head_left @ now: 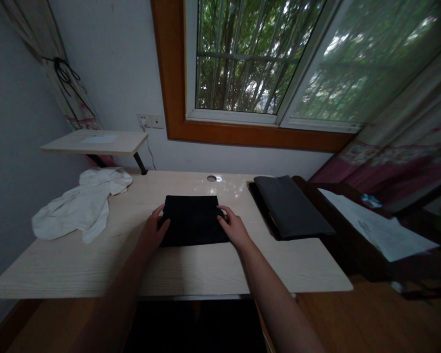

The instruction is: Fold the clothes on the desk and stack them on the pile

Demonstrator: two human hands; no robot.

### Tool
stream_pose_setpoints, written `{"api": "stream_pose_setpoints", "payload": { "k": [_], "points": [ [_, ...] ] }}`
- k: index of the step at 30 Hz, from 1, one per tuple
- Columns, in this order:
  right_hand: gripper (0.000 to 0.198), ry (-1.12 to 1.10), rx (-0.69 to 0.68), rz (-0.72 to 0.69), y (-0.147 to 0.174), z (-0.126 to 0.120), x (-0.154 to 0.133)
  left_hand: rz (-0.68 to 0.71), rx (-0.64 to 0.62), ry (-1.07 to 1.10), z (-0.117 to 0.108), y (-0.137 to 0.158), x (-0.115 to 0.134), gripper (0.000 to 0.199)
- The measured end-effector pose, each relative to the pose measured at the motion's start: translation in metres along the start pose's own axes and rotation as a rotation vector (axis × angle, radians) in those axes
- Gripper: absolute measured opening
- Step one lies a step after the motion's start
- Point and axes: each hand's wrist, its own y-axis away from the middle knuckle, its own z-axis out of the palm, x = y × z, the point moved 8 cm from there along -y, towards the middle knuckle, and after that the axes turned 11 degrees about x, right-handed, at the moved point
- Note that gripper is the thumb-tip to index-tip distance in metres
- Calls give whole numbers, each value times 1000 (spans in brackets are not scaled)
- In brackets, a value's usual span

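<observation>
A flat black rectangular piece [193, 223], perhaps folded cloth or a pouch, lies on the pale wooden desk [198, 272]. It is too dark to tell its kind. At its left edge is my left hand [155, 231], thumb on top and fingers curled round the side. My right hand [234, 226] grips the opposite edge the same way, its thumb over the upper face. The undersides of the fingers are hidden.
A crumpled white cloth [81, 201] lies on the left, before a small raised shelf [125, 140]. Dark folders [294, 206] rest on the desk's right side. Beyond them, paper [375, 223] lies on a dark surface. A round cable hole [211, 179] is near the back edge.
</observation>
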Motion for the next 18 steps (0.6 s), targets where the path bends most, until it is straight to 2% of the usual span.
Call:
{"api": "stream_pose_setpoints", "payload": {
  "k": [6, 13, 18],
  "points": [
    [47, -13, 54, -119, 0, -5, -7, 59, 20, 20, 1, 2, -5, 67],
    [54, -133, -33, -79, 5, -1, -10, 162, -23, 137, 2, 5, 2, 70],
    [56, -110, -4, -101, 3, -2, -7, 133, -63, 146, 2, 7, 7, 68]
  ]
}}
